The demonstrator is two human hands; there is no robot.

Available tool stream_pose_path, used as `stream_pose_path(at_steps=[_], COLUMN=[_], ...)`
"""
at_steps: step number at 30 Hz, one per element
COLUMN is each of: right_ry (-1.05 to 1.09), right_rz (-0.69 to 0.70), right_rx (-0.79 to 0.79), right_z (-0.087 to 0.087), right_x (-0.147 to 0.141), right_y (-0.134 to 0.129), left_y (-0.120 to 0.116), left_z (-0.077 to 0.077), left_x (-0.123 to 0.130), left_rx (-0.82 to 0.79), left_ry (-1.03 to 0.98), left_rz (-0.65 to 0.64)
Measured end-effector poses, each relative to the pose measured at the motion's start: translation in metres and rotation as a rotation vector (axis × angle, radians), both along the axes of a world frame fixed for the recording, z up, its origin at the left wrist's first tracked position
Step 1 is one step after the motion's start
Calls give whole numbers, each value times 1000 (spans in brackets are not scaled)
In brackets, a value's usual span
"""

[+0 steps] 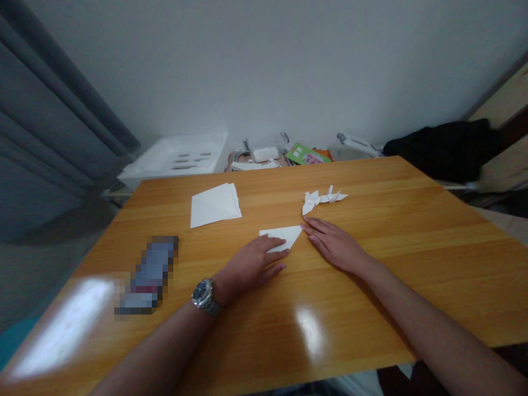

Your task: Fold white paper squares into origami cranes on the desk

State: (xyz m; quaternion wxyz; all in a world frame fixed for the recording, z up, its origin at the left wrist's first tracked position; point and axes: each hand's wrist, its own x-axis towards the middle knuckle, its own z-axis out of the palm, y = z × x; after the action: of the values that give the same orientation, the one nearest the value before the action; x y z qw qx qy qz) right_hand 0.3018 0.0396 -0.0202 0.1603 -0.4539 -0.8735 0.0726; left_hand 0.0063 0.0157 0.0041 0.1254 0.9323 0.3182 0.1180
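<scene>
A folded white paper (293, 234) lies flat on the wooden table, its point toward the right. My left hand (258, 261), with a metal watch (203, 294) on the wrist, rests on the paper's left part with fingers spread. Flat on the table, my right hand (332, 242) has its fingertips at the paper's right tip and its fingers extended. Just beyond that hand are small folded white paper figures (322, 199). Several white sheets (215, 205) lie stacked farther back on the left.
A blurred-out phone-like object (152, 269) lies on the table (371, 330) at the left. Behind the far edge are a white tray (177, 157), a green booklet (307, 154), assorted items and a dark cloth (445, 148). A grey curtain (49, 121) hangs at left.
</scene>
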Motion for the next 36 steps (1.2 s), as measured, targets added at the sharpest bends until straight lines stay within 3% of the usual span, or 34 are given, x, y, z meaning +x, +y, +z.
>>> stream_pose_path(at_steps=[36], right_ry=[50], right_rz=[15], right_rx=[23], right_z=[-4], right_x=[3], right_y=[2], left_y=[-6], left_z=[-6], left_x=[11], left_rx=[93], left_ry=[76], left_rz=[112])
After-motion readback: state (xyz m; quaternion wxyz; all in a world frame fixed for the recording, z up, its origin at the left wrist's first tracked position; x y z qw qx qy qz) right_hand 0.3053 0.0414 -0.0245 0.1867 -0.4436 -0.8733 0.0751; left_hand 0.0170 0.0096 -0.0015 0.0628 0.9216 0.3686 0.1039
